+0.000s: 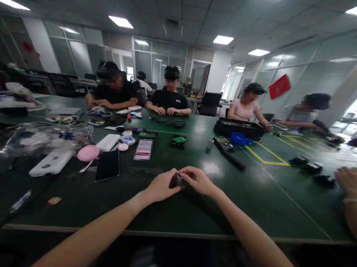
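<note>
Over the near middle of the green table, my left hand (160,186) is closed around a small silvery metal cylinder (179,178). Its thumb and fingers wrap the sides, so much of the cylinder is hidden. From the right, my right hand (199,181) reaches in with bent fingers and pinches at the cylinder's top. Whether the fingertips grip a separate small part there is too small to tell. Farther back stands a similar metal cylinder (209,144), beside a black device with a long dark bar (232,156). A green circuit board (177,140) lies beyond my hands.
To the left lie a dark phone (108,166), a pink round case (88,153), a white box (51,162) and crumpled plastic bags (47,136). A blue tray (241,139) sits back right. Several people work around the table; another person's hand (356,184) is at right.
</note>
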The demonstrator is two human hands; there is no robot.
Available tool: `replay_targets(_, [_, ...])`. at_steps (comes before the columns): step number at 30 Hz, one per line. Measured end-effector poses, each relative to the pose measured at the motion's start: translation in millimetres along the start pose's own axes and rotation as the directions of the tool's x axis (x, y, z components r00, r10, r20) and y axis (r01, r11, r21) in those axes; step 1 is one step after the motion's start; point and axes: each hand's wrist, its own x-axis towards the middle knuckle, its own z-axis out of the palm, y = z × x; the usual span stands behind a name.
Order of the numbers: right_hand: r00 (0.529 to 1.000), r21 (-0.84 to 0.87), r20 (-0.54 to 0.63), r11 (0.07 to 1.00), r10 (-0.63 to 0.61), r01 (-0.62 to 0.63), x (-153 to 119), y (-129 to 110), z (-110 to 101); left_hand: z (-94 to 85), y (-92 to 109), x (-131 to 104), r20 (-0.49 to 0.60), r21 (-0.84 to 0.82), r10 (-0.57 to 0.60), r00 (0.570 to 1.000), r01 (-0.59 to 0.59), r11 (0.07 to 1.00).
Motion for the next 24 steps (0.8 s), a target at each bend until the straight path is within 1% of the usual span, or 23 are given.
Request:
replay_targets(7, [1.0,-0.027,0.007,1.0,0.001,-0.001,-0.9,1.4,0.0,-1.9,2.0,-1.4,-0.001,-0.017,0.018,1.0,-0.018,1.0])
replay_targets(19, [0.996,-0.062,-0.093,0.998,0.002,-0.008,-1.1,2.7,1.0,-4.5,3.3,-1.8,0.008,-0.034,0.015,1.0,-0.015,0.999])
replay_targets(24, [0.991,-0.03,-0.13,0.999,0.008,-0.012,0.0,2.1,0.8,-3.7,3.1,-1.5,-0.003,-0.036,0.009,1.0,-0.01,0.999])
